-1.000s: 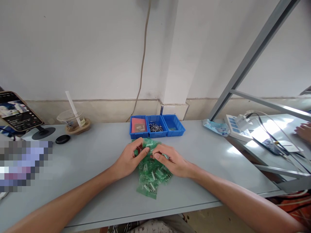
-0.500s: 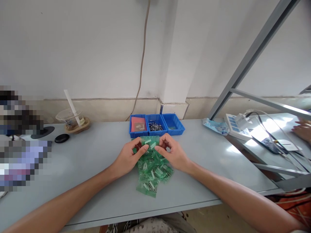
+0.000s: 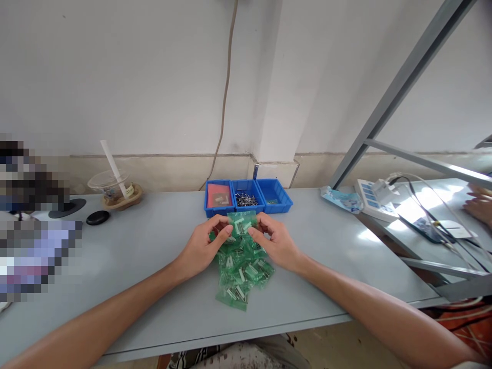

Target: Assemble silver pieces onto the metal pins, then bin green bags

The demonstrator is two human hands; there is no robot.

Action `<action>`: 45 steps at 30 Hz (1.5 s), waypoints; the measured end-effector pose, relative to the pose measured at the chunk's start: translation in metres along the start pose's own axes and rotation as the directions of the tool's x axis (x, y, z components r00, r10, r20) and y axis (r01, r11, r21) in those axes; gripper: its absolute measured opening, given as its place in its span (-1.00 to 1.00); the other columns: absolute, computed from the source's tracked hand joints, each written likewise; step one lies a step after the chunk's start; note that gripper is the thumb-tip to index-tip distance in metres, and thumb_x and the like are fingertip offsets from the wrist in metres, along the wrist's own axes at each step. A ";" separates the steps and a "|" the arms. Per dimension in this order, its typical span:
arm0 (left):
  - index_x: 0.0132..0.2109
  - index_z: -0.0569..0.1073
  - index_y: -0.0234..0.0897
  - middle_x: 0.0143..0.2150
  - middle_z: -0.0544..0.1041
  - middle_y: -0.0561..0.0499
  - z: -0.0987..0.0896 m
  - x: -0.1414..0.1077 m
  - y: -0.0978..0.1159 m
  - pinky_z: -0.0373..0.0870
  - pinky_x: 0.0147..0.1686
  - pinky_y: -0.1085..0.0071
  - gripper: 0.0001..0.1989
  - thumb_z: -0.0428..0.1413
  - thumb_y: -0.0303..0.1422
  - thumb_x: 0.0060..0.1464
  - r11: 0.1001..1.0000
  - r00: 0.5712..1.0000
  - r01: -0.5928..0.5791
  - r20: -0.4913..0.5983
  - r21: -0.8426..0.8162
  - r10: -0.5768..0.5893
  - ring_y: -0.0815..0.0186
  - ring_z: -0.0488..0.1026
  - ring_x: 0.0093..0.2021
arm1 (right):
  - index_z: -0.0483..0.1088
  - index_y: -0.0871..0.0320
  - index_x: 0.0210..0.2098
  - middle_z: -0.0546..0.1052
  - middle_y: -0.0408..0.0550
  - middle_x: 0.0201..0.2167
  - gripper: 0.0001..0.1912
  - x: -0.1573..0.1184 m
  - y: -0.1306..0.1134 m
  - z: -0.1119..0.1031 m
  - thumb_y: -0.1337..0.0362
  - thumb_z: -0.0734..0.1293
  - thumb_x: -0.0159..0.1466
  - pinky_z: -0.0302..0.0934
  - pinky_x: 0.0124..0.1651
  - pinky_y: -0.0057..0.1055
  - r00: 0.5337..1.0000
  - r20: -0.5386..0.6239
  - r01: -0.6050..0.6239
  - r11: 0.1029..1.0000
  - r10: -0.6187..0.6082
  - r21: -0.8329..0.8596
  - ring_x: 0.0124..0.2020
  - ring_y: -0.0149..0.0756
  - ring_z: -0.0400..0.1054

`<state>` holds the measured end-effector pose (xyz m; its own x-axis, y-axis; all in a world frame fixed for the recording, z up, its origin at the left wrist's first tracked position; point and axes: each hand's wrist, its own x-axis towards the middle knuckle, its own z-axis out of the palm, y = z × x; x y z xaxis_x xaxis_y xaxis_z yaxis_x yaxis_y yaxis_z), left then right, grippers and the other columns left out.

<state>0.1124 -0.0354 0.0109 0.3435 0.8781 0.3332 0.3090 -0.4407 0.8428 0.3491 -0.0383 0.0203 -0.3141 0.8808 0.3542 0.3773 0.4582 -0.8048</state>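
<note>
Here's the left hand [image 3: 203, 246] and right hand [image 3: 279, 243], equally near, pinching opposite edges of a green packet [image 3: 241, 223] between them, more packets [image 3: 244, 274] just below!

- Grey table [image 3: 161, 312] holds green bags [image 3: 251, 272]
- Three blue bins [image 3: 277, 209] stand behind them
- Tray [image 3: 122, 203], black disc [image 3: 97, 218] and stand [image 3: 67, 208] sit left
- Blue packet [image 3: 342, 200] lies right
</note>
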 end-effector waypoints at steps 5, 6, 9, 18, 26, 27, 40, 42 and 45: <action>0.17 0.37 -0.15 -0.12 0.49 0.01 0.001 -0.002 -0.003 0.39 -0.28 0.40 -0.68 0.09 -0.13 0.40 0.999 0.998 -0.029 -0.053 0.035 0.031 0.27 0.42 -0.18 | 0.13 0.07 -0.41 0.17 -0.23 -0.47 -0.61 0.001 0.000 0.001 0.05 0.30 0.45 0.02 -0.42 -0.43 1.000 -0.015 0.008 1.000 -0.008 0.011 -0.44 -0.37 0.05; 0.24 0.33 -0.13 -0.08 0.48 -0.01 0.001 -0.003 -0.003 0.41 -0.26 0.39 -0.61 0.13 -0.14 0.37 0.997 0.997 -0.050 -0.059 0.052 0.053 0.26 0.42 -0.16 | 0.13 0.08 -0.41 0.17 -0.23 -0.47 -0.60 0.001 0.000 0.001 0.04 0.30 0.45 0.02 -0.41 -0.43 1.000 -0.015 0.010 1.000 -0.010 0.015 -0.44 -0.37 0.05; 0.37 0.20 -0.06 0.04 0.44 -0.05 0.002 -0.004 -0.002 0.46 -0.12 0.31 -0.36 0.26 -0.18 0.26 0.986 0.989 -0.118 -0.075 0.119 0.128 0.24 0.42 -0.12 | 0.14 0.08 -0.41 0.18 -0.23 -0.47 -0.60 0.000 0.000 0.001 0.03 0.30 0.45 0.02 -0.41 -0.42 1.000 -0.021 0.017 0.999 -0.017 0.034 -0.44 -0.37 0.07; 0.32 0.28 -0.03 0.11 0.39 -0.08 -0.001 -0.002 -0.003 0.44 -0.04 0.24 -0.42 0.30 -0.22 0.24 0.945 0.963 -0.238 -0.068 0.225 0.259 0.22 0.40 -0.12 | 0.19 0.09 -0.40 0.23 -0.21 -0.46 -0.60 -0.003 -0.003 0.000 0.02 0.31 0.45 0.05 -0.37 -0.40 0.999 0.038 0.028 0.995 -0.031 0.092 -0.42 -0.36 0.11; 0.25 0.31 -0.07 0.06 0.41 -0.03 -0.002 -0.005 0.001 0.41 -0.03 0.28 -0.45 0.32 -0.22 0.20 0.957 0.976 -0.186 -0.072 0.222 0.207 0.23 0.39 -0.10 | 0.34 0.09 -0.18 0.34 -0.19 -0.42 -0.69 -0.002 -0.003 0.001 -0.02 0.27 0.49 0.16 -0.38 -0.40 0.999 0.019 -0.032 0.975 0.028 0.220 -0.42 -0.36 0.24; 0.25 0.31 -0.08 0.05 0.42 -0.03 -0.002 -0.005 0.001 0.41 -0.02 0.29 -0.45 0.33 -0.22 0.20 0.957 0.976 -0.184 -0.076 0.224 0.206 0.23 0.39 -0.10 | 0.36 0.09 -0.13 0.34 -0.19 -0.41 -0.70 -0.001 -0.003 0.001 -0.02 0.26 0.50 0.16 -0.38 -0.40 0.999 -0.015 -0.030 0.972 0.034 0.232 -0.42 -0.36 0.24; 0.20 0.36 -0.12 0.02 0.45 -0.01 -0.003 -0.003 -0.001 0.41 -0.03 0.29 -0.49 0.35 -0.23 0.18 0.951 0.972 -0.203 -0.071 0.235 0.225 0.24 0.41 -0.10 | 0.36 0.03 0.02 0.36 -0.16 -0.35 -0.77 0.001 0.000 0.001 0.04 0.27 0.50 0.25 -0.34 -0.38 0.997 -0.065 -0.030 0.953 0.052 0.301 -0.37 -0.32 0.26; 0.17 0.39 -0.13 0.02 0.46 -0.02 -0.003 -0.003 -0.001 0.41 -0.04 0.29 -0.53 0.34 -0.24 0.19 0.947 0.966 -0.230 -0.068 0.224 0.251 0.24 0.41 -0.10 | 0.35 0.02 0.04 0.37 -0.15 -0.33 -0.76 0.000 0.000 0.002 0.04 0.27 0.50 0.27 -0.32 -0.36 0.997 -0.048 -0.039 0.954 0.056 0.298 -0.36 -0.32 0.27; 0.07 0.46 -0.16 -0.01 0.48 -0.03 -0.003 -0.002 -0.001 0.42 -0.05 0.30 -0.73 0.27 -0.29 0.27 0.935 0.950 -0.292 -0.051 0.200 0.308 0.24 0.42 -0.09 | 0.33 0.02 0.06 0.39 -0.14 -0.30 -0.75 0.000 -0.001 0.002 0.05 0.28 0.50 0.29 -0.28 -0.34 0.998 -0.032 -0.036 0.954 0.048 0.298 -0.34 -0.30 0.30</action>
<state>0.1089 -0.0357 0.0104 0.3762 0.7081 0.5976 0.3658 -0.7061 0.6063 0.3475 -0.0388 0.0202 -0.2675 0.9053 0.3301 0.1116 0.3694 -0.9225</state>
